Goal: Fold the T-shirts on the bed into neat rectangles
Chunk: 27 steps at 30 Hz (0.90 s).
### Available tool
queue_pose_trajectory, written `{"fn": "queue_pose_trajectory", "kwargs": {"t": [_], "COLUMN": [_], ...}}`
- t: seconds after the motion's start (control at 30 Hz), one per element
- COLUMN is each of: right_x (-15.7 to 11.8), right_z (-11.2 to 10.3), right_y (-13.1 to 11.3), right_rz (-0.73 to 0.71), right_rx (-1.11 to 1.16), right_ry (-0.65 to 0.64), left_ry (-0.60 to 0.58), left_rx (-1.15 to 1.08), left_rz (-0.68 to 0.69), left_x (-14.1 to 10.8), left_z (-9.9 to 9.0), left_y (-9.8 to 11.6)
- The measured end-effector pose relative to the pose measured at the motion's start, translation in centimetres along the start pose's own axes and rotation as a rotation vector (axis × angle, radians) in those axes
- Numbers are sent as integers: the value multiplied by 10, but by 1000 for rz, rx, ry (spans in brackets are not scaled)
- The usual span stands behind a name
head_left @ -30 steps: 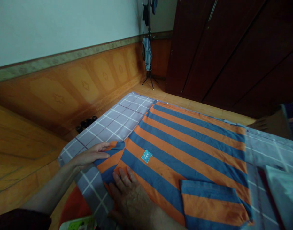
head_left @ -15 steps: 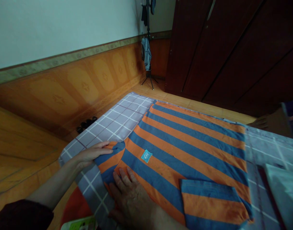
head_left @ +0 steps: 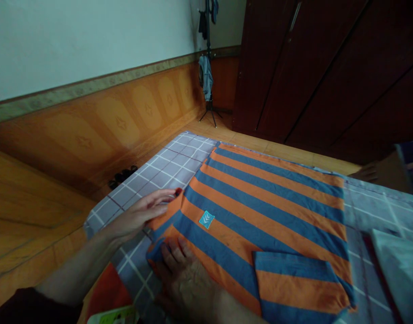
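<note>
An orange-and-blue striped shirt (head_left: 260, 211) lies spread out, with a small teal patch (head_left: 206, 219) on it. One striped sleeve (head_left: 297, 283) is folded inward at the lower right. My left hand (head_left: 148, 209) holds the edge of the other sleeve (head_left: 165, 220), which is partly turned over toward the shirt's body. Its fingers reach along the fold, and part of the grip is hidden. Below it, my right hand (head_left: 189, 274) rests palm down on the shirt, fingers spread a little and pressing the fabric near that sleeve's base.
A grey checked cloth (head_left: 179, 157) covers the surface under the shirt. Pale folded fabric (head_left: 398, 265) lies at the right. Beyond are a coat stand (head_left: 209, 67), dark wardrobe doors (head_left: 310, 76) and dark shoes (head_left: 121, 177) on the floor. A red item (head_left: 111, 288) shows at the lower left.
My left hand has moved right and slightly up, turning the sleeve further over toward the shirt's body. My right hand stays nearly in place.
</note>
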State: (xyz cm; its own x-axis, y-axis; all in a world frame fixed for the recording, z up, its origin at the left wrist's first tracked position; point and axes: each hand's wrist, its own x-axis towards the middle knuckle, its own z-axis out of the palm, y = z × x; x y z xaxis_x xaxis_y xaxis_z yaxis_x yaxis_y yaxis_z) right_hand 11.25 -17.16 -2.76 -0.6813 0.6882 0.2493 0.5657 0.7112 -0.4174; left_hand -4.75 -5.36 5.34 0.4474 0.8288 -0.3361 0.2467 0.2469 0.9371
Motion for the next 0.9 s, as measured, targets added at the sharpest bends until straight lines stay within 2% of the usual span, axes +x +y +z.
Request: {"fn": "queue_pose_trajectory", "kwargs": {"t": [0.07, 0.13, 0.23, 0.3, 0.37, 0.47, 0.57, 0.63, 0.73, 0.9], "right_x": [1, 1, 1, 1, 2, 8, 19, 27, 41, 56], "right_z": [3, 6, 3, -7, -24, -54, -72, -72, -62, -53], "right_y": [-2, -4, -9, -11, -10, 3, 28, 45, 65, 81], "right_rz": [-36, -78, -110, -78, 52, 392, 665, 752, 849, 933], "right_rx": [0, -8, -25, -5, 30, 5, -146, -208, -194, -120], "right_ry": [10, 18, 84, 134, 176, 219, 171, 125, 88, 98], "left_ry": [-119, -170, -82, -39, -76, -152, -147, -123, -94, -102], "left_rx": [-9, 30, 277, 499, 690, 917, 1070, 1121, 1193, 1270], "left_rz": [90, 135, 168, 167, 167, 175, 201, 250, 307, 280], "left_x": [-5, -7, -9, -14, -23, -38, -48, -50, -51, -57], "left_z": [11, 16, 15, 14, 14, 17, 19, 17, 10, 12], "left_y": [5, 5, -3, -10, -19, -34, -51, -60, -69, -76]}}
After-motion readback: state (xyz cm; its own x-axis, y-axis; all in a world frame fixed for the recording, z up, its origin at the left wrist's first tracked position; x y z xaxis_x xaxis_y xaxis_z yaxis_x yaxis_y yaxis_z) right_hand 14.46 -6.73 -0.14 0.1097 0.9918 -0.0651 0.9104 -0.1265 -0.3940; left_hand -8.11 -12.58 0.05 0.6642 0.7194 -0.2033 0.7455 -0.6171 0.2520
